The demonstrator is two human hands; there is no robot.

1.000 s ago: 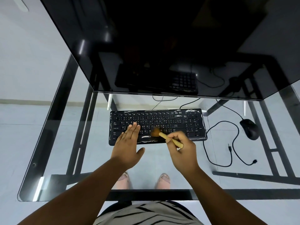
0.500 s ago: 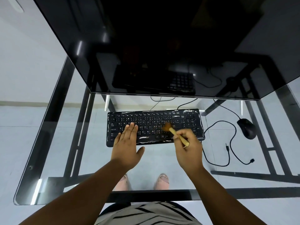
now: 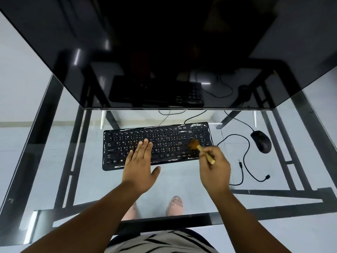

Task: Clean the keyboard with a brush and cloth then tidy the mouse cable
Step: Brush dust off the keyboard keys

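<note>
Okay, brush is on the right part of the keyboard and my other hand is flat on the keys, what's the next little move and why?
Probably sweep the wooden-handled brush on rightward, off the black keyboard's right edge. The right hand holds its bristles on the right-hand keys, and the left hand lies flat on the middle keys, steadying the keyboard.

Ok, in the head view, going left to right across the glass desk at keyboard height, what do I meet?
Keyboard → left hand pressing flat on its keys → brush bristles on the right-side keys → right hand gripping the brush handle → looped mouse cable → mouse.
</note>
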